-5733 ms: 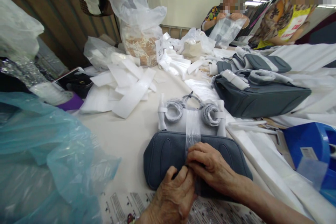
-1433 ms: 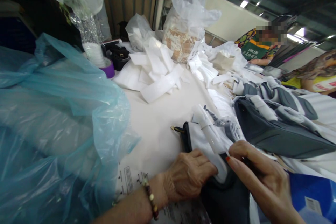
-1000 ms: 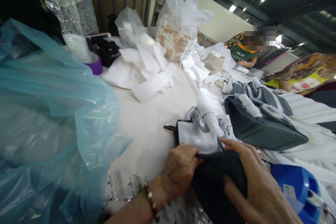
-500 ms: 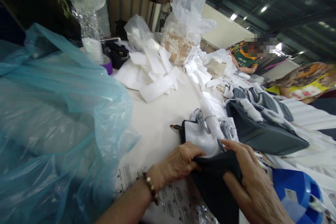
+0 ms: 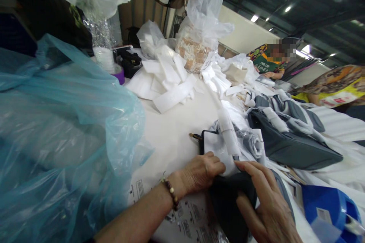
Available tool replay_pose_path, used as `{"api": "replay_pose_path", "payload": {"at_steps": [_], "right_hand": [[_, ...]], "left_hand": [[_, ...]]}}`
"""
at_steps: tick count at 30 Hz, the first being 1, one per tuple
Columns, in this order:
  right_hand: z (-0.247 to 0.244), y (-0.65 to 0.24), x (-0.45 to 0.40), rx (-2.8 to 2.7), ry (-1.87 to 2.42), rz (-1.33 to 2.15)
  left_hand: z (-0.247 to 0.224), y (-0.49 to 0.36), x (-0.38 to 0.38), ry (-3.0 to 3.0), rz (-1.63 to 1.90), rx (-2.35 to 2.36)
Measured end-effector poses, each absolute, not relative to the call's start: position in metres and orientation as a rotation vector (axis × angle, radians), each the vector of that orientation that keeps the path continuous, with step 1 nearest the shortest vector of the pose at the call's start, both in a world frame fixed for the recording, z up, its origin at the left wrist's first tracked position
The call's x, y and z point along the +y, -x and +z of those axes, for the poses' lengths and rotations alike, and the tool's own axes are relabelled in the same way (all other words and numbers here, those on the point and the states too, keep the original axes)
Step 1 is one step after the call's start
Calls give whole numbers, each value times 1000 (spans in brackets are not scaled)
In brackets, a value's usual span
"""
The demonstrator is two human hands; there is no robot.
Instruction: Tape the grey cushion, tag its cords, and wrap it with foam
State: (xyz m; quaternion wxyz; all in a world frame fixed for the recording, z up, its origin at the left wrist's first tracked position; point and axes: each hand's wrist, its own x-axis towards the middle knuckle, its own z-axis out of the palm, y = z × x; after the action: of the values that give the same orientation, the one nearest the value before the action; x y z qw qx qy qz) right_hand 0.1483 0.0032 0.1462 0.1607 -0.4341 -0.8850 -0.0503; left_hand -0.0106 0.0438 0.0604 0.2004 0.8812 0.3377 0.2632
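Observation:
A dark grey handbag (image 5: 232,209) lies in front of me, with white foam sheeting (image 5: 213,144) at its opening and a foam-wrapped handle (image 5: 228,134) standing up from it. My left hand (image 5: 203,172), with a bead bracelet at the wrist, is closed on the near rim, where the foam meets the dark panel. My right hand (image 5: 264,193) grips the bag from the right, the thumb against the dark panel and the index fingertip near the handle's base. Its other fingertips are hidden. A small brown-tipped strap (image 5: 195,136) sticks out at the bag's left.
Blue plastic sheeting (image 5: 114,133) bulges on the left. White foam pieces (image 5: 171,83) pile up beyond the bag. More grey handbags (image 5: 293,144) stand at right, above a blue container (image 5: 327,205). Two people (image 5: 268,66) are at the far right.
My left hand has shifted slightly right along the rim. The dark panel, folded up between my hands before, now sits lower, and more of the bag's right side shows behind my right hand.

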Motion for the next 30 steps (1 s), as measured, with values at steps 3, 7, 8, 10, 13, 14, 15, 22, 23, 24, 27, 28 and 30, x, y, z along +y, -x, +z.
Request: {"api": "replay_pose_path", "payload": {"at_steps": [3,7,8,10,13,14,15,22,23,24,27,28,30], "right_hand": [[147,-150,4,-2514,1253,-136],[145,-150,2,-2521,1254,-126],[144,-150,1,-2523,1248,-121],[142,-150,0,-2531,1240,-106],[136,-151,-2,-2538,1233,-96],[134,-151,-2,-2534,1236,-98],[132,-151,-2,-2531,1236,-103],[116,-139,-5,-2469,1161,-160],[116,-138,-5,-2451,1146,-154],[118,-139,-5,-2425,1137,-137],[125,-161,-1,-2280,1233,-61],[126,-175,1,-2191,1315,-51],[125,-208,4,-1946,1527,-51]], "left_hand": [[62,20,44,-2528,739,874],[61,19,42,-2576,766,878],[59,16,42,-2586,773,894],[55,9,40,-2593,790,947],[47,1,38,-2582,825,1028],[44,-1,38,-2577,840,1043],[42,-1,37,-2574,855,1048],[41,-5,25,-2369,1051,1148],[42,-5,23,-2300,1084,1154],[43,-4,22,-2244,1091,1144],[47,6,28,-2121,950,1097],[49,11,33,-2054,899,1098],[53,24,46,-1863,857,1100]]}}
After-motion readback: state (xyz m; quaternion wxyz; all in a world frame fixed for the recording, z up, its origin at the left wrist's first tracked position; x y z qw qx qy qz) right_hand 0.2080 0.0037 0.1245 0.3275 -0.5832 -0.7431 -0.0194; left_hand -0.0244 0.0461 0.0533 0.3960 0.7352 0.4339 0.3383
